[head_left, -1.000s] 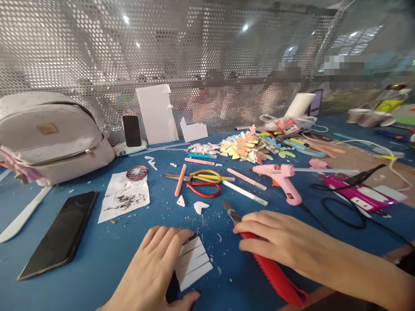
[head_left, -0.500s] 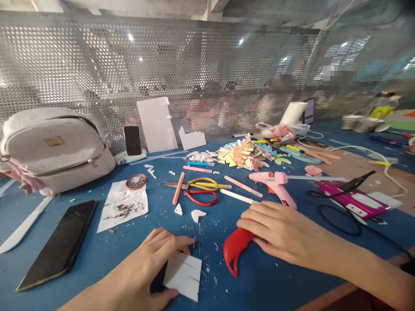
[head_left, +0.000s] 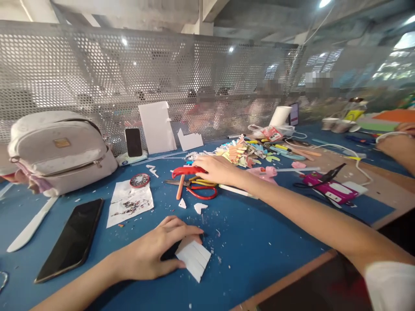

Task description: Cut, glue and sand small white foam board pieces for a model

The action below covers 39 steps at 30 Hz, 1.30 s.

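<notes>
My left hand (head_left: 155, 244) rests on the blue table, with thumb and fingers gripping the edges of a small white board piece (head_left: 194, 258) marked by several slits. Farther forward, my right hand (head_left: 218, 169) is wrapped around a red curved plastic tool (head_left: 184, 172); its working end is hidden. Directly under that tool lie an orange marker (head_left: 180, 188) and scissors (head_left: 205, 193) with red and yellow handles. Two white scraps (head_left: 200, 207) sit between my hands.
At left are a black phone (head_left: 73, 237), a white plastic knife (head_left: 32, 226) and a pale backpack (head_left: 58, 153). Colored paper scraps (head_left: 238, 151) are heaped at the back. On the right lie a pink glue gun (head_left: 264, 172), a magenta power strip (head_left: 330, 188) and another person's hand (head_left: 397, 144).
My right hand has carried the red tool forward and left, over the scissors and markers. My left hand still grips the white piece, which is now turned more diagonally. The view has shifted right.
</notes>
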Available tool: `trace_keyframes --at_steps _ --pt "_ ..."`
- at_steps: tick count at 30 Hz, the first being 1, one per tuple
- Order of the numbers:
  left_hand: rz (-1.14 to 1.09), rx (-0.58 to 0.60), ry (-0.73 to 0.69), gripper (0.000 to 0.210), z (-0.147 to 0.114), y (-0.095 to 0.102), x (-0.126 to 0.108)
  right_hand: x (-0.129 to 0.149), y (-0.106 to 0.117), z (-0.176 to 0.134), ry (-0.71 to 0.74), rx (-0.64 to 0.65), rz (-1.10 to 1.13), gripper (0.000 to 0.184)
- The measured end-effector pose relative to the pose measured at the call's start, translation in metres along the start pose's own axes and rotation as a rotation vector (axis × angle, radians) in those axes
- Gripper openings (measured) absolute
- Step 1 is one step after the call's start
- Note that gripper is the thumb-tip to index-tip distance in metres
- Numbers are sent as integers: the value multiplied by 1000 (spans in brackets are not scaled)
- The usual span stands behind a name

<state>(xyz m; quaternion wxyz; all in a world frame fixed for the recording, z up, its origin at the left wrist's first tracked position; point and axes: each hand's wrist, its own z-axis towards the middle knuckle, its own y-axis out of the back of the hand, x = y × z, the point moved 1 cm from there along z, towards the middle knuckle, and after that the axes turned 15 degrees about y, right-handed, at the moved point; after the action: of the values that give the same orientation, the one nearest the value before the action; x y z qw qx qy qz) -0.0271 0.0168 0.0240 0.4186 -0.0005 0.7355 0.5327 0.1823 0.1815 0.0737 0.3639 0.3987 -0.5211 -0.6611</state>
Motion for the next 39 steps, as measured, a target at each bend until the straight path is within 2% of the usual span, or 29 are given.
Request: trace_keyframes --at_steps 8,11,14,19,24,26,30,34,39 --pt "-9 -14 -59 63 -3 -3 6 -33 -17 125 -84 121 -79 32" --pt "-16 0 -68 64 -1 -2 9 -41 -28 155 -130 163 -84 33" --pt "-22 9 -71 65 0 -1 10 -45 -40 170 -152 184 -69 33" --pt "-36 22 -79 66 -1 -1 10 -45 -49 165 -138 156 -21 32" --pt "-59 34 -75 64 -1 -1 9 -50 -29 137 -132 94 23 34" --pt "-70 30 -63 65 -1 -1 8 -58 -17 124 -172 137 46 33" --pt "-98 30 -46 68 -1 0 8 -72 -5 102 -266 323 134 32" --pt "-109 26 -43 69 -2 -1 8 -69 -19 90 -326 468 222 32" --pt "-109 30 -47 72 -3 -2 8 -59 -39 87 -328 489 323 33"
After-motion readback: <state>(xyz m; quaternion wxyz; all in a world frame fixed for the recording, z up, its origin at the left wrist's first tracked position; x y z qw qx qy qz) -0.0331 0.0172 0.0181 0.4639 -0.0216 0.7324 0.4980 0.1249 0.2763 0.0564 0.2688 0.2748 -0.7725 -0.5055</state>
